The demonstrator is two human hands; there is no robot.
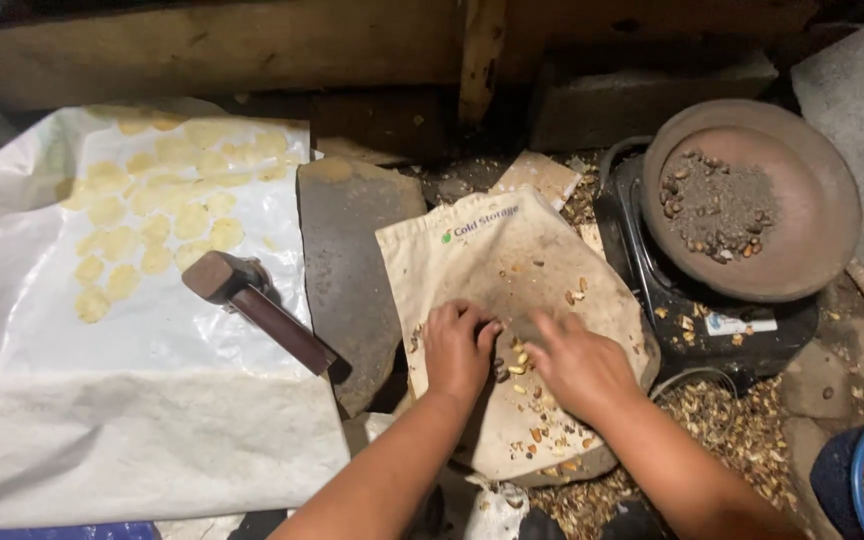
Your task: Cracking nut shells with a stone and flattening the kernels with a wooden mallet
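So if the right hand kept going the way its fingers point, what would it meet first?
The right hand points up-left, so it would probably meet the small nuts on the cloth bag first, then the left hand.

Dim warm light from above, dark top edge, white sheet point(152, 400) glaring, soft focus

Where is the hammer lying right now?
In the head view the hammer lies left of the person's left hand, on the white plastic sheet, just below the flat yellow discs and beside the dark flat stone.
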